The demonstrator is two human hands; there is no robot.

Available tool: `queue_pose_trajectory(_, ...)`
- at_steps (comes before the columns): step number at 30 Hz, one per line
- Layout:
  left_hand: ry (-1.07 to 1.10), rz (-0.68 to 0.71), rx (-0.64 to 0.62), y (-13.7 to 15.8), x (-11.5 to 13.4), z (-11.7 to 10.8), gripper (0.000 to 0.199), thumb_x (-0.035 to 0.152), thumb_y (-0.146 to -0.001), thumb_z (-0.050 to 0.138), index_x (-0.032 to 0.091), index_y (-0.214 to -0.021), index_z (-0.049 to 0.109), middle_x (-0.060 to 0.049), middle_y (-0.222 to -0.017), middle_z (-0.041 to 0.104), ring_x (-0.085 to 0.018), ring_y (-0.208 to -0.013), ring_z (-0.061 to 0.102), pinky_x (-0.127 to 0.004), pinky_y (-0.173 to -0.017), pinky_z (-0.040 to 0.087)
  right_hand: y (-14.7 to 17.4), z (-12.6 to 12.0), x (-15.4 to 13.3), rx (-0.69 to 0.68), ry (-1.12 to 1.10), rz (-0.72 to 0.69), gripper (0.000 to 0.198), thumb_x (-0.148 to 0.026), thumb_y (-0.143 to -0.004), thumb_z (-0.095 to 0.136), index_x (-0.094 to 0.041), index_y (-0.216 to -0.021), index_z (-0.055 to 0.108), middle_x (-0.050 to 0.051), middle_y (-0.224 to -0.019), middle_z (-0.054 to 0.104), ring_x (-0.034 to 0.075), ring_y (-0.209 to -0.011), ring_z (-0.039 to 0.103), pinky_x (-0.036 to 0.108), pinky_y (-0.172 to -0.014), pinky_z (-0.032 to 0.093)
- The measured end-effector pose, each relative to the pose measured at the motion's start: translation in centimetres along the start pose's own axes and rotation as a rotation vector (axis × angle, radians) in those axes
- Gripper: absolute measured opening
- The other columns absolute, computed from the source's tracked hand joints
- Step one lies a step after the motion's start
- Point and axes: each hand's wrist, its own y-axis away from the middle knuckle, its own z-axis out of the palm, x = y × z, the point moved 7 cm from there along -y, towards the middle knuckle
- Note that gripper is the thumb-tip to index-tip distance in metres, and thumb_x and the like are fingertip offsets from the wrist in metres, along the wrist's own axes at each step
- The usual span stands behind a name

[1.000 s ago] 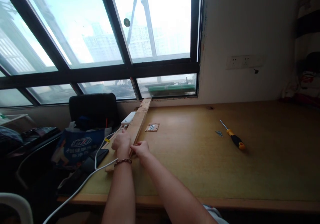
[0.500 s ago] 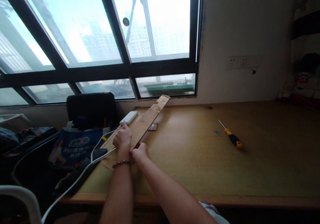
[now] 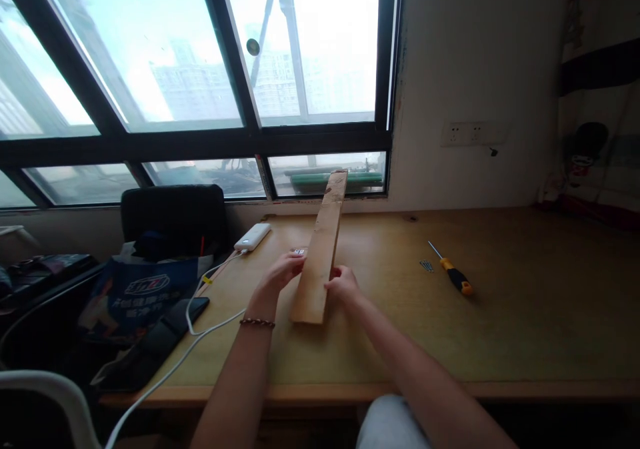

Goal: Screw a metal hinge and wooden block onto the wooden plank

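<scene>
A long wooden board [image 3: 320,249] is held above the desk, its far end pointing to the window. My left hand [image 3: 284,273] grips its left edge, with the fingertips partly hidden behind the wood. On the opposite edge my right hand [image 3: 344,283] is closed, thumb along the near side. Dark marks show near the board's far end. A small hinge-like metal piece [image 3: 299,251] shows just left of the board, mostly covered by it.
On the desk [image 3: 390,342], a yellow-and-black screwdriver [image 3: 454,274] lies beside several screws [image 3: 427,265] at the right. At the left are a white power bank [image 3: 253,237] with a white cable [image 3: 193,312], a dark flat object [image 3: 193,315] and a blue bag [image 3: 145,295].
Both hands have brought the board to the right and turned it to point more straight ahead. My left hand has moved away from beside the cable onto the board's left edge.
</scene>
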Motion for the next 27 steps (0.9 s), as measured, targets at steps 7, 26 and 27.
queue_pose_trajectory(7, 0.367, -0.117, -0.183, -1.3, -2.6, 7.0, 0.028, 0.0, -0.054, 0.069, 0.007, -0.08, 0.063, -0.01, -0.082, 0.068, -0.017, -0.079, 0.064, -0.026, -0.077, 0.05, 1.6, -8.5, -0.9, -0.149, -0.049, -0.067, 0.034, -0.009, -0.046, 0.058, -0.011, -0.079, 0.068, 0.008, -0.079, 0.069, 0.018, -0.071, 0.061, 0.029, -0.07, 0.046)
queue_pose_trajectory(26, 0.322, 0.063, -0.16, -2.0, -4.4, 12.3, 0.074, 0.015, -0.057, 0.077, 0.015, -0.123, 0.045, -0.003, -0.075, 0.066, -0.015, -0.07, 0.063, -0.03, -0.072, 0.049, 1.1, -13.8, 1.1, -0.257, 0.129, 0.128, 0.033, -0.009, -0.045, 0.059, -0.011, -0.076, 0.07, 0.006, -0.075, 0.07, 0.019, -0.071, 0.062, 0.029, -0.073, 0.046)
queue_pose_trajectory(27, 0.31, 0.066, -0.166, -1.9, -4.3, 12.5, 0.074, 0.016, -0.057, 0.077, 0.015, -0.123, 0.044, -0.003, -0.076, 0.066, -0.015, -0.07, 0.063, -0.03, -0.072, 0.049, 1.2, -14.1, 1.1, -0.263, 0.153, 0.139, 0.032, -0.009, -0.045, 0.059, -0.011, -0.076, 0.07, 0.005, -0.074, 0.07, 0.019, -0.071, 0.062, 0.029, -0.072, 0.047)
